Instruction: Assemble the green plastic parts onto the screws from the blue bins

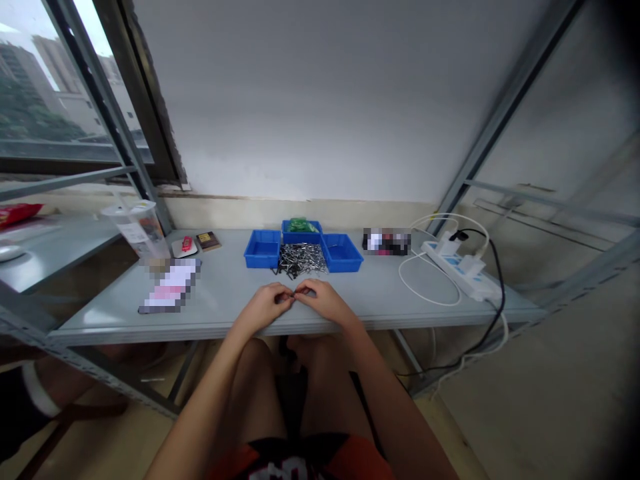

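Observation:
My left hand (270, 303) and my right hand (323, 299) meet near the table's front edge, fingertips pinched together. Whatever lies between the fingertips is too small to make out. Just beyond them is a pile of small metal screws (304, 259), with darker pieces at its left front. Three blue trays surround the pile: the left tray (263, 249), the right tray (343, 253) and the back tray (301, 232), which holds a green packet (302, 225).
A phone (171, 288), a plastic cup (140, 230), a white dish (185, 247) and a small box (208, 241) are on the left. A power strip (463, 270) with cables lies right. Another person's sleeve (23, 407) shows lower left.

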{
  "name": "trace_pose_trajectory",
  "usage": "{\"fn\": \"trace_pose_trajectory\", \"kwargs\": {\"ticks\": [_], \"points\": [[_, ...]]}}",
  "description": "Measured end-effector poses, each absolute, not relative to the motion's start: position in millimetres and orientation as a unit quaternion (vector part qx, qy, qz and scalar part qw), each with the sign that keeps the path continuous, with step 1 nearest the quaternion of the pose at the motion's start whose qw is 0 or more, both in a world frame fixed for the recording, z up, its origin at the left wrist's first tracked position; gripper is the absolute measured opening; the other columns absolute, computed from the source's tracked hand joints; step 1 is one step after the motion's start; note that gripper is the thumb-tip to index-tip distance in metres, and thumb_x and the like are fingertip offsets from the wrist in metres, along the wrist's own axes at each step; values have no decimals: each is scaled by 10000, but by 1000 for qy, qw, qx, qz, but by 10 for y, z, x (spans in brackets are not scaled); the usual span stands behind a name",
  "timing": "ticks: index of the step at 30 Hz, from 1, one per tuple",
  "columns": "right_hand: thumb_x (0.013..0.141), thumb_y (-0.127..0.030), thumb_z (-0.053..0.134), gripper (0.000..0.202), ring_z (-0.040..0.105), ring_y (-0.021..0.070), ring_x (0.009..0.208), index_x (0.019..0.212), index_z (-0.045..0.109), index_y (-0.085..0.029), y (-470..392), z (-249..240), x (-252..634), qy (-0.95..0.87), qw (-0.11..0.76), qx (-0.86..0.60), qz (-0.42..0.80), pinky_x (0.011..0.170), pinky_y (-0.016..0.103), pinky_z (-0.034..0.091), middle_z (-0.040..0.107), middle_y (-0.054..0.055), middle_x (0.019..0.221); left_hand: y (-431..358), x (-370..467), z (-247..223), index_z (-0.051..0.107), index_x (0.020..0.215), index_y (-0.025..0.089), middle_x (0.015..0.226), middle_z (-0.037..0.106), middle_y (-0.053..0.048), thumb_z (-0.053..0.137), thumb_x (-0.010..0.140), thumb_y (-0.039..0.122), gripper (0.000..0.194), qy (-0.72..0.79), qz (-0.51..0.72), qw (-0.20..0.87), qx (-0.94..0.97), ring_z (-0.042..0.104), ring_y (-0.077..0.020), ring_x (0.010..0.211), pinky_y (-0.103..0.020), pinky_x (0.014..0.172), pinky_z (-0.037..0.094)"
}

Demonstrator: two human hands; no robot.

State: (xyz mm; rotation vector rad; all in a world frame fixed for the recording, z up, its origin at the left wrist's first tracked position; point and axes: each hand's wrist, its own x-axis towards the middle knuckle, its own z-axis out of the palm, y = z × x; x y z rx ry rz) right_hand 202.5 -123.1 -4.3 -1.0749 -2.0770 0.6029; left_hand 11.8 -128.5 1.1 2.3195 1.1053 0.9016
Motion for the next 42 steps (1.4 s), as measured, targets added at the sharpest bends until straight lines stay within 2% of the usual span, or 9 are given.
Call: {"fn": "trace_pose_trajectory", "kwargs": {"ticks": [4, 11, 15, 20, 42], "points": [[794, -240, 598, 90, 595, 148, 806, 855, 638, -186, -1238, -39, 2029, -798, 361, -415, 246, 750, 273, 446, 660, 21, 838, -1279, 111, 7, 667, 889, 145, 810, 646, -48, 517, 815, 261, 204, 395, 326, 218, 831, 569, -150, 735, -243, 692, 423], [824, -268, 566, 199, 603, 150, 848, 1004, 609, -196, -1243, -51, 2036, -776, 394, -405, 280, 792, 287, 456, 663, 32, 914, -1291, 116, 10, 652, 854, 141, 750, 628, -23, 526, 765, 207, 168, 408, 336, 228, 818, 550, -136, 685, -231, 661, 413], [861, -258, 506, 154, 592, 152, 891, 927, 637, -210, -1244, -30, 2049, -792, 390, -386, 269, 813, 290, 434, 666, 22, 947, -1295, 116, 19, 649, 833, 139, 745, 627, -21, 518, 754, 195, 163, 413, 338, 226, 815, 548, -136, 682, -232, 659, 413], [855, -241, 512, 142, 590, 146, 844, 888, 645, -204, -1245, -22, 2050, -793, 387, -395, 258, 775, 277, 429, 667, 16, 895, -1277, 104, 18, 649, 870, 135, 751, 638, -27, 499, 781, 216, 193, 422, 347, 237, 803, 560, -143, 692, -238, 668, 415], [838, -229, 526, 135, 587, 144, 818, 870, 654, -195, -1243, -32, 2050, -789, 386, -413, 242, 749, 270, 433, 666, 20, 865, -1223, 79, -47, 669, 912, 135, 807, 667, -56, 522, 818, 308, 246, 427, 368, 237, 792, 574, -152, 709, -249, 665, 428]]}}
